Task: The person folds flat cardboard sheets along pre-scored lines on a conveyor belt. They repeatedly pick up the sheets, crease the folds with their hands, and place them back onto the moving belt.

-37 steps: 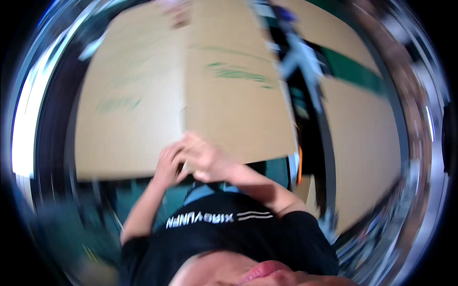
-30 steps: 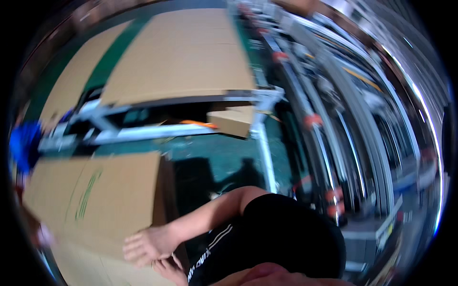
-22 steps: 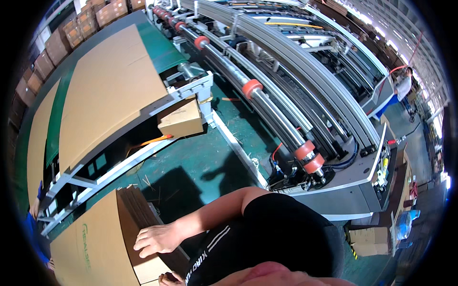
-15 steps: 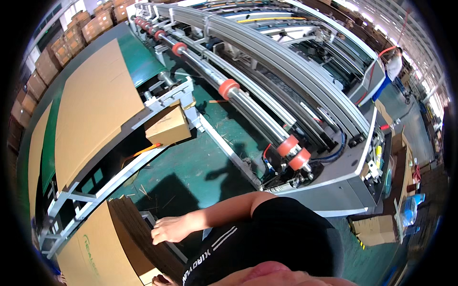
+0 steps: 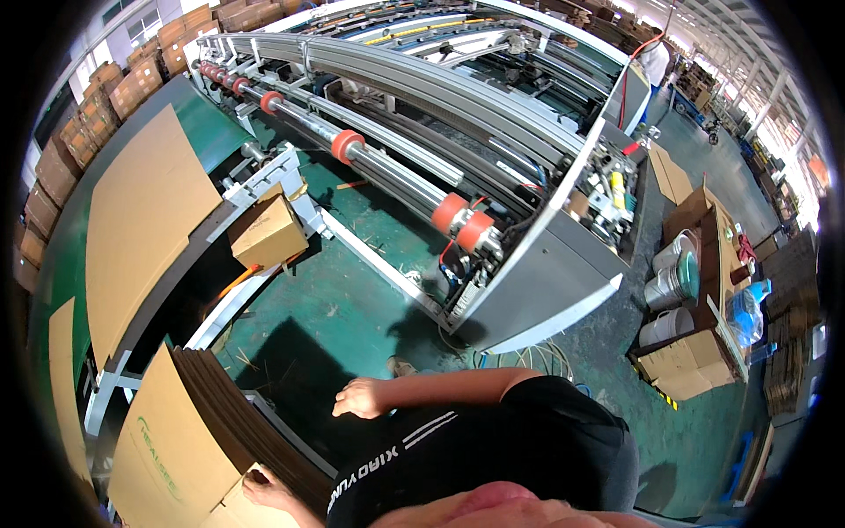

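Note:
A stack of brown folded cardboard sheets (image 5: 220, 405) lies at the lower left, its layered edges facing right. On top is a tan cardboard sheet (image 5: 167, 440) with green print. My left hand (image 5: 268, 489) is closed on the edge of a cardboard flap at the top sheet's near right corner; its thumb is partly hidden. To the right of the stack, apart from it, my right hand (image 5: 359, 399) hangs over the floor with curled fingers and nothing visible in them.
A green conveyor (image 5: 207, 132) carrying a large cardboard sheet (image 5: 145, 216) runs along the left. Ahead stands a long machine with red rollers (image 5: 348, 147). A small carton (image 5: 268, 231) sits by the conveyor frame. Buckets (image 5: 666, 326) stand at the right. A person (image 5: 654, 66) is far off.
My right hand has drawn away from the stack's edge to the right. My left hand has come further into view, onto the cardboard flap. The view has turned to the right.

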The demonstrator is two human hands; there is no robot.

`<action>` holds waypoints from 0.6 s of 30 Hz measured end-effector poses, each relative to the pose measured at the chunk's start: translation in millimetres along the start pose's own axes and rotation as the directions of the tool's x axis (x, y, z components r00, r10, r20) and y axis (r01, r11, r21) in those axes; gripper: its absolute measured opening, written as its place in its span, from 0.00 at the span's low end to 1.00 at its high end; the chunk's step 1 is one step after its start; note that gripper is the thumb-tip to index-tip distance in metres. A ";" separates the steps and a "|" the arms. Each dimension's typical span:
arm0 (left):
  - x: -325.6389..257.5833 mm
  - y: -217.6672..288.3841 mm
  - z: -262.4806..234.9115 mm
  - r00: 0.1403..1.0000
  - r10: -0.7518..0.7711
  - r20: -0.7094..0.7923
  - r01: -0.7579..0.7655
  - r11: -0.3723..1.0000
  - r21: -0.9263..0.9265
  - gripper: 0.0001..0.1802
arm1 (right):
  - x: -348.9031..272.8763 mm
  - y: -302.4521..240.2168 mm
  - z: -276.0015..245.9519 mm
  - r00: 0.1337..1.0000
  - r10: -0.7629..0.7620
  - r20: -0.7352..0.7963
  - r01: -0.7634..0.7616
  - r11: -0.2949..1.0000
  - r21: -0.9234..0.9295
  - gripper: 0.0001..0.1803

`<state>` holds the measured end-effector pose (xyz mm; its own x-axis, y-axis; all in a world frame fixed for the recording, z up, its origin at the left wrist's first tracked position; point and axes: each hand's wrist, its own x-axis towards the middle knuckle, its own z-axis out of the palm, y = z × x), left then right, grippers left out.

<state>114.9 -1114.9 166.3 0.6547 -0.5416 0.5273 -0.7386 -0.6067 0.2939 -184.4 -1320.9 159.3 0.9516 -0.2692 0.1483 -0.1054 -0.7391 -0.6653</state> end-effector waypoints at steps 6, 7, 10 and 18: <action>-1.8 -5.4 0.4 0.999 0.036 -0.009 -0.036 0.998 0.057 0.15 | -53.9 -36.1 31.0 0.996 0.083 -0.012 -0.083 0.996 0.034 0.18; -1.4 -5.7 -0.2 1.000 0.030 -0.001 -0.030 0.998 0.053 0.14 | -61.7 -42.8 32.4 0.993 0.116 -0.033 -0.116 0.993 0.025 0.18; -1.9 -0.1 -1.8 1.000 0.015 0.022 -0.016 0.999 0.043 0.13 | -91.7 -58.9 26.2 0.976 0.193 -0.104 -0.197 0.980 -0.029 0.19; -3.4 -12.9 -3.3 0.992 0.115 0.052 -0.116 0.993 0.034 0.16 | -144.1 -53.5 44.2 0.958 0.247 -0.148 -0.248 0.969 0.008 0.20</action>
<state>121.6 -1103.3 163.3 0.5732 -0.6370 0.5154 -0.8039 -0.5590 0.2032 -303.1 -1215.3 141.2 0.8424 -0.5318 0.0864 -0.3362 -0.6442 -0.6870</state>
